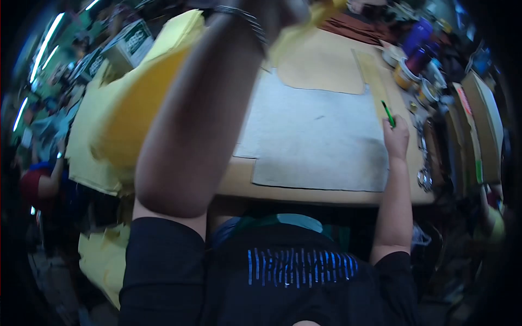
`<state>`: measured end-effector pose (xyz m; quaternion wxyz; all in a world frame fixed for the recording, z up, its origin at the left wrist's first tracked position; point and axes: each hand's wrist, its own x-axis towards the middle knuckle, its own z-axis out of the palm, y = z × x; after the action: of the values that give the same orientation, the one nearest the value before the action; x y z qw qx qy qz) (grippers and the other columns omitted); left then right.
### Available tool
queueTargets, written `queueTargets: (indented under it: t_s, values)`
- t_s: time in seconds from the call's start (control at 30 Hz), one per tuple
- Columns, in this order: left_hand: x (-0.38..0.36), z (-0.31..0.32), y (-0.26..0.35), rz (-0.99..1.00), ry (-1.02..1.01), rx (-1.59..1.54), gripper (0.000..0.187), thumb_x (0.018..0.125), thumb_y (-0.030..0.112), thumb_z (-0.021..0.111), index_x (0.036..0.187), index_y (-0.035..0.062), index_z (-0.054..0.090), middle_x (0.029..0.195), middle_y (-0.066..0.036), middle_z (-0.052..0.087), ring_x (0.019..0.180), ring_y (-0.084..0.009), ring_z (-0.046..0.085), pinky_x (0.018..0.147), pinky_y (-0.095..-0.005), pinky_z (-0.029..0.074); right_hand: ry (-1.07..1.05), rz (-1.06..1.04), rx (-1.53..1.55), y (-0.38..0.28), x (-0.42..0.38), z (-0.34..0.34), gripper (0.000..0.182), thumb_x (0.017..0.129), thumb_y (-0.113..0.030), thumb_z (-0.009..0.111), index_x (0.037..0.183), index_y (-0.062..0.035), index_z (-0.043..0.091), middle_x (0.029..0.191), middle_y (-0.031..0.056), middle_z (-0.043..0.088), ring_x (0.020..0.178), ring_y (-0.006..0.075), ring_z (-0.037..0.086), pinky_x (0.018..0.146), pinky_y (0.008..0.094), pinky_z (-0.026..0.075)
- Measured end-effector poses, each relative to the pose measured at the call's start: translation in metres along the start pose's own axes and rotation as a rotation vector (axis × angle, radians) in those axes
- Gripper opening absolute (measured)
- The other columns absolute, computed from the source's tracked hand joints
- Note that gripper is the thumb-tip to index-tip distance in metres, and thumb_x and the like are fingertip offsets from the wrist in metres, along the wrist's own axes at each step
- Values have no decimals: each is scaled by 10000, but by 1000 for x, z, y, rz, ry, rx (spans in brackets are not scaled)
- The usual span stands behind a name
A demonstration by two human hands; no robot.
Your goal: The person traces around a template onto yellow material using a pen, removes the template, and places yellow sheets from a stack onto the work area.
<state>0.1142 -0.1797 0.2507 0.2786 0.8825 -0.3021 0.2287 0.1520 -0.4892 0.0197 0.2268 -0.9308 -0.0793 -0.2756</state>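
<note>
My left arm reaches up across the view, and my left hand is smeared by motion at the top edge. Blurred yellow cloth hangs at that hand and appears gripped in it; the fingers themselves are hard to make out. My right hand is closed around a green pen, resting at the right edge of a pale grey-white pattern sheet. Beyond this sheet lies a tan pattern piece with a rounded corner. A yellow strip runs along their right side.
Yellow cloth is heaped at the table's left, with a blurred orange-yellow fold beside my arm. Scissors lie at the right edge. Cups and a purple bottle stand at the back right. Cardboard stands farther right.
</note>
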Motion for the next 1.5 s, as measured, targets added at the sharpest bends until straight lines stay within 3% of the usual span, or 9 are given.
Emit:
queueTargets:
  t_s: [0.07,0.13,0.17,0.4,0.57,0.97,1.2,1.37,1.5]
  values:
    - [15,48,-5,13,-185,487,449,705,74,585,1130,30,446,1087,-143,527,973,-238,536,814,-264,441,-15,91,-12,1,-7,-18,202,719,-176,573,734,17,518,719,179,508,704,333,497,659,409,394]
    - [0,45,-23,305,-117,301,261,881,170,368,1102,77,471,1079,-87,527,1014,-215,502,886,-416,386,-24,130,-45,19,-15,-29,205,719,-181,570,732,18,519,709,180,507,696,333,501,649,410,394]
    - [-11,36,-30,328,-89,206,268,877,181,370,1102,74,470,1080,-89,525,1016,-217,500,887,-416,383,-24,128,-73,31,-24,-29,206,719,-182,568,735,18,520,706,181,505,696,334,503,644,410,395]
    - [-169,-115,-23,-223,259,191,338,847,254,388,1106,50,459,1088,-102,512,1031,-232,481,897,-410,363,24,36,-277,52,-54,-8,156,725,-151,548,747,2,531,761,161,491,753,328,474,695,407,381]
    - [-247,-164,10,-419,508,278,397,825,306,400,1109,32,451,1094,-112,502,1041,-243,468,905,-406,349,-5,46,-286,48,-54,-9,178,734,-168,551,769,5,529,770,156,487,755,324,468,697,407,377]
    - [-291,-132,23,-527,621,245,558,773,431,430,1115,-9,433,1107,-136,479,1065,-270,436,922,-397,315,6,50,-282,47,-56,-9,161,740,-153,549,745,4,511,760,155,472,757,326,456,694,407,372]
    - [-250,-140,39,-310,760,184,657,743,504,448,1119,-34,422,1115,-149,465,1080,-285,417,932,-391,295,22,-1,-330,48,-55,-10,152,740,-148,547,732,-1,509,749,156,472,747,324,456,682,410,372]
    - [-186,-83,45,-94,596,-101,729,721,556,460,1122,-51,414,1121,-159,456,1090,-296,404,940,-387,281,-2,24,-253,35,-57,-13,165,743,-158,550,738,2,507,755,150,473,749,324,462,682,405,377]
    - [-161,-20,26,-284,7,-240,787,704,598,470,1124,-65,408,1126,-167,448,1098,-305,394,946,-384,270,-138,-45,41,-22,-61,-16,206,709,-173,601,771,3,513,783,152,481,758,315,473,689,387,387]
